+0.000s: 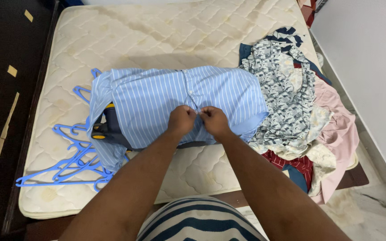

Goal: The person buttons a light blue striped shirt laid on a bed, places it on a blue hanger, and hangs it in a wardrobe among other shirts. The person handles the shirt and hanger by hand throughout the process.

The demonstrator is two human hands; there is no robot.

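On a bare cream quilted mattress (pixel 157 35): one light-blue, white-striped cotton shirt (pixel 157 98), spread flat at centre, button placket upward. Left hand (pixel 181 120) and right hand (pixel 214 120), side by side, both pinched closed on the placket at its lower edge. Beneath shirt's left side: dark-blue-and-yellow iron (pixel 105 129). Further left: blue plastic hangers (pixel 68 165). To the right: heap of mixed patterned garments (pixel 300 111).

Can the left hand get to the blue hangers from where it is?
Probably yes. The left hand pinches the striped blue shirt, and the blue hangers lie on the mattress to its left, with nothing blocking them.
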